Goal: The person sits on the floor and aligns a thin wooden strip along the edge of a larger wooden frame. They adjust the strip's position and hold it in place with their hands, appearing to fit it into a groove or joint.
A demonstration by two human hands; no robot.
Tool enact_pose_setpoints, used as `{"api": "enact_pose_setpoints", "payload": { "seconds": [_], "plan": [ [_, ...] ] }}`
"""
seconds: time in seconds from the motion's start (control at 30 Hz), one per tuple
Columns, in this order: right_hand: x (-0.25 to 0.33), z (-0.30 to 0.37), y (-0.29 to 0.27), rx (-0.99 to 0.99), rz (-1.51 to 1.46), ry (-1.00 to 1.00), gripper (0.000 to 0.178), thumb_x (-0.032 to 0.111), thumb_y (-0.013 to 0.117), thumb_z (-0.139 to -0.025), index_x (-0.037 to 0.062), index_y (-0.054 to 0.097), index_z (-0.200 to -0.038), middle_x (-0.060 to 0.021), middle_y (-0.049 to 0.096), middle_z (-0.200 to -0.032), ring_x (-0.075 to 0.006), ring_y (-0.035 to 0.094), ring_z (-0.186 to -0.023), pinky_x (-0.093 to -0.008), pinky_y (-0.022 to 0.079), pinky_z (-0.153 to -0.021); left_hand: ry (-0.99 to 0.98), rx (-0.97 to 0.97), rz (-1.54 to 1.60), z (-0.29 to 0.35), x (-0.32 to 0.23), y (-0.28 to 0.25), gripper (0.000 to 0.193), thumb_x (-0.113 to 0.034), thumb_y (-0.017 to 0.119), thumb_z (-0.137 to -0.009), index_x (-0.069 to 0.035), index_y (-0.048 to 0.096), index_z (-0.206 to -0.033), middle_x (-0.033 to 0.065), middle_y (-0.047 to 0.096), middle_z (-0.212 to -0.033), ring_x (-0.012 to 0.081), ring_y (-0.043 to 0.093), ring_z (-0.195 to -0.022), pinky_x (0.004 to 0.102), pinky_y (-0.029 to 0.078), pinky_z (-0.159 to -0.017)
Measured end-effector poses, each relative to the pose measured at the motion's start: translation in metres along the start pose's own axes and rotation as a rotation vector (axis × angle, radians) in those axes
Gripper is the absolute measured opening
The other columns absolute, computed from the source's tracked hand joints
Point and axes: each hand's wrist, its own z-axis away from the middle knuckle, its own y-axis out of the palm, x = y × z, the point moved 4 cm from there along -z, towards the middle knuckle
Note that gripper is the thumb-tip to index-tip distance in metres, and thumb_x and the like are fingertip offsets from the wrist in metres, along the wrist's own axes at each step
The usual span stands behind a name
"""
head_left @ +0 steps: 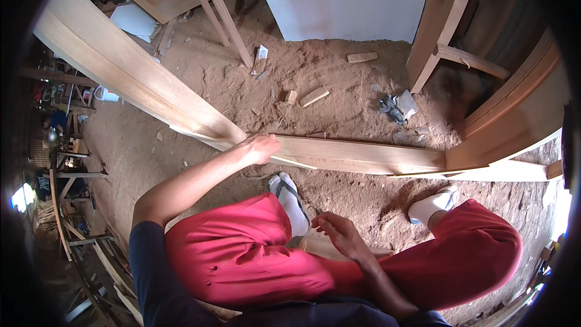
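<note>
A large wooden frame of pale planks stands on edge before me. Its long left plank (139,72) meets a lower crosspiece (363,152) at a corner, and a right plank (514,127) rises from the crosspiece's other end. My left hand (261,148) is closed on the frame at the left corner, its fingertips partly hidden. Over my lap, away from the wood, hovers my right hand (341,234) with curled fingers. Whether something small sits in those fingers I cannot make out.
Sandy ground holds wood offcuts (315,96), a dark crumpled scrap (393,109) and a small block (290,96). A pale panel (345,0) stands beyond the frame. More timber (91,239) lies at the left. My feet in white socks (295,209) flank the crosspiece's near side.
</note>
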Motion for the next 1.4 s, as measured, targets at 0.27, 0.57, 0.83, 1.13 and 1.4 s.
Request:
{"api": "enact_pose_setpoints", "payload": {
  "seconds": [0.27, 0.57, 0.83, 1.13, 1.4],
  "plan": [
    [0.010, -0.001, 0.002, 0.030, 0.031, 0.006, 0.027, 0.021, 0.054, -0.112, 0.0006, 0.072, -0.116, -0.0074, 0.074, -0.106, -0.0150, 0.067, -0.100, -0.0325, 0.054, -0.093, -0.154, 0.089, 0.147, 0.005, -0.004, 0.028, 0.024, -0.002, 0.066, -0.084, 0.002, 0.071, -0.107, 0.0290, 0.068, -0.120, 0.0455, 0.067, -0.113, 0.0522, 0.055, -0.094],
    [0.006, -0.001, 0.003, 0.034, 0.013, -0.059, 0.029, 0.022, 0.054, -0.112, -0.0003, 0.071, -0.116, -0.0072, 0.073, -0.105, -0.0146, 0.066, -0.103, -0.0321, 0.053, -0.093, -0.179, 0.163, 0.145, -0.008, 0.007, 0.030, 0.021, 0.000, 0.063, -0.082, 0.004, 0.075, -0.099, 0.0291, 0.073, -0.104, 0.0440, 0.073, -0.101, 0.0524, 0.059, -0.086],
    [0.004, -0.001, -0.003, 0.010, -0.011, -0.004, 0.031, 0.025, 0.055, -0.110, -0.0003, 0.071, -0.119, -0.0133, 0.073, -0.108, -0.0226, 0.069, -0.103, -0.0364, 0.052, -0.094, -0.067, 0.248, -0.003, -0.016, 0.002, 0.012, 0.020, -0.001, 0.064, -0.081, 0.004, 0.076, -0.097, 0.0284, 0.074, -0.101, 0.0444, 0.074, -0.098, 0.0504, 0.060, -0.083],
    [0.002, -0.001, -0.001, 0.020, -0.019, -0.018, 0.031, 0.026, 0.056, -0.110, 0.0015, 0.072, -0.120, -0.0113, 0.073, -0.109, -0.0205, 0.068, -0.103, -0.0351, 0.052, -0.093, -0.081, 0.219, -0.031, -0.003, 0.025, 0.024, 0.017, -0.003, 0.068, -0.083, 0.005, 0.076, -0.096, 0.0275, 0.075, -0.096, 0.0411, 0.075, -0.097, 0.0489, 0.062, -0.079],
    [0.010, -0.001, 0.007, 0.044, 0.024, -0.005, 0.031, 0.026, 0.055, -0.112, -0.0006, 0.071, -0.119, -0.0093, 0.074, -0.109, -0.0167, 0.068, -0.103, -0.0329, 0.055, -0.094, -0.074, 0.123, 0.064, 0.004, 0.032, 0.014, 0.020, -0.007, 0.071, -0.084, 0.008, 0.076, -0.095, 0.0302, 0.074, -0.095, 0.0430, 0.075, -0.095, 0.0479, 0.061, -0.082]
  ]
}}
